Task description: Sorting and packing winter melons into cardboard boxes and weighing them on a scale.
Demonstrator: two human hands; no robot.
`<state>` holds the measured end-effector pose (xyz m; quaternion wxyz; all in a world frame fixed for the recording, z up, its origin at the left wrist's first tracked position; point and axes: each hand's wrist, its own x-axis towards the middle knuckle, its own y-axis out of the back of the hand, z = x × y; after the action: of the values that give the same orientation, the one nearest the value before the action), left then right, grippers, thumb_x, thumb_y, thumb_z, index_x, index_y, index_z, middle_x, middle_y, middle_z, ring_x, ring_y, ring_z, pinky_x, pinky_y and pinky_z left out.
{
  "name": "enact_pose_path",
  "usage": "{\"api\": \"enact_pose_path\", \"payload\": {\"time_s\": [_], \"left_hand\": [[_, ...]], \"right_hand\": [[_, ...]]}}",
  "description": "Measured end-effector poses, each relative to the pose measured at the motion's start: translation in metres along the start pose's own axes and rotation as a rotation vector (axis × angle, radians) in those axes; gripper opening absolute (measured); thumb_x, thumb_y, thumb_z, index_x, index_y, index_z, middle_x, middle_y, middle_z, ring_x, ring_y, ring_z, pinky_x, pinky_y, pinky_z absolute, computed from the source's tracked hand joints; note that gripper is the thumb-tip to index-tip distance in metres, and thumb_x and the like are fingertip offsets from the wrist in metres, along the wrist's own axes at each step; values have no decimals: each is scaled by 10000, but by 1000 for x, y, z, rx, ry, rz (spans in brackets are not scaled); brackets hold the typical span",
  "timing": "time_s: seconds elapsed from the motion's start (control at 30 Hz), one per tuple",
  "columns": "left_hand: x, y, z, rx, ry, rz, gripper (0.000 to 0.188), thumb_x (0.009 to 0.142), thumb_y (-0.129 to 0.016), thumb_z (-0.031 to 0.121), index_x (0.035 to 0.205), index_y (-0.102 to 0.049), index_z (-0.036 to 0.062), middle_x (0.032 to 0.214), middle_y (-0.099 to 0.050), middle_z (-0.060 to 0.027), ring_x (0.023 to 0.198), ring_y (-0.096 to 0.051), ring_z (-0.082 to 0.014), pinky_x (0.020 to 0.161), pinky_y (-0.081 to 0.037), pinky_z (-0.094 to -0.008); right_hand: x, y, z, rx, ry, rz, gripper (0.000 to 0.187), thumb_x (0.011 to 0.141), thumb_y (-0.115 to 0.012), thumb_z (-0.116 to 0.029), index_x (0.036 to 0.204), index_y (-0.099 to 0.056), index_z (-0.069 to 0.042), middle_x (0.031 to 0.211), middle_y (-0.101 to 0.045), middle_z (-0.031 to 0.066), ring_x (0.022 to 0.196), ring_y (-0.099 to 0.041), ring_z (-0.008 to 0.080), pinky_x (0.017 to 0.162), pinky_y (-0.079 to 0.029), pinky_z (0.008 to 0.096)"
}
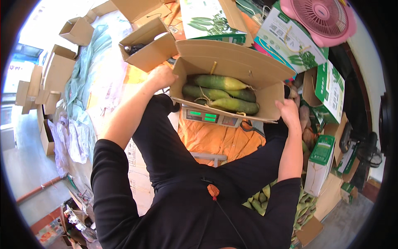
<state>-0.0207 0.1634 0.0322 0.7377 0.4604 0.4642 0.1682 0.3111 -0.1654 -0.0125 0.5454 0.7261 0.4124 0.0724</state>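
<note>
Cardboard box [232,56] of green radishes [219,82] is gripped by both hands [288,112].

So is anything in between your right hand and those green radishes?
Yes, the right wall of the cardboard box: the right hand holds the box at that end, and the green radishes lie inside. The box's top is open, though.

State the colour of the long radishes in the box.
The radishes are green, dark to yellowish; the head view shows them best.
</note>
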Motion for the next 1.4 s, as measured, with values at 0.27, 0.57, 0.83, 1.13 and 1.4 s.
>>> {"api": "enact_pose_path", "payload": {"time_s": [0.27, 0.57, 0.83, 1.13, 1.4], "left_hand": [[5, 1, -14, -63, -73, 135, 421, 838, -616, 393, 861, -710, -16, 930, -677, -220, 929, -655, -349, 841, -503, -440], [-5, 53, -54, -195, -71, 277, 343, 806, -651, 367, 843, -729, 35, 840, -685, -200, 846, -664, -354, 806, -511, -441], [-61, 71, -169, -445, 61, 570, 433, 827, -646, 364, 889, -680, -64, 907, -671, -186, 799, -654, -224, 729, -508, -340], [-212, 16, -328, -447, 357, 622, 319, 761, -636, 286, 831, -681, -22, 765, -642, -262, 751, -654, -376, 688, -499, -436], [-329, -150, -424, -152, 803, 449, 394, 811, -628, 358, 822, -699, -29, 875, -638, -294, 869, -634, -441, 765, -507, -507]], "right_hand": [[-9, 14, -23, 565, -53, 46, 257, 817, -640, -187, 870, -672, 62, 726, -656, 88, 695, -598, 133, 659, -455, 310], [3, 70, -95, 481, 62, 53, 195, 829, -622, -141, 776, -662, 42, 707, -623, 23, 632, -535, 101, 579, -425, 291], [6, 73, -232, 558, 341, 72, 222, 872, -600, -156, 855, -675, 53, 727, -637, 27, 640, -546, 87, 580, -423, 268], [-3, -55, -361, 198, 551, -163, 335, 841, -634, -289, 783, -659, 39, 713, -642, 177, 643, -613, 265, 632, -473, 405], [-110, -205, -415, -163, 644, -399, 318, 820, -628, -332, 927, -705, -42, 917, -675, 226, 865, -662, 374, 789, -527, 443]]}}
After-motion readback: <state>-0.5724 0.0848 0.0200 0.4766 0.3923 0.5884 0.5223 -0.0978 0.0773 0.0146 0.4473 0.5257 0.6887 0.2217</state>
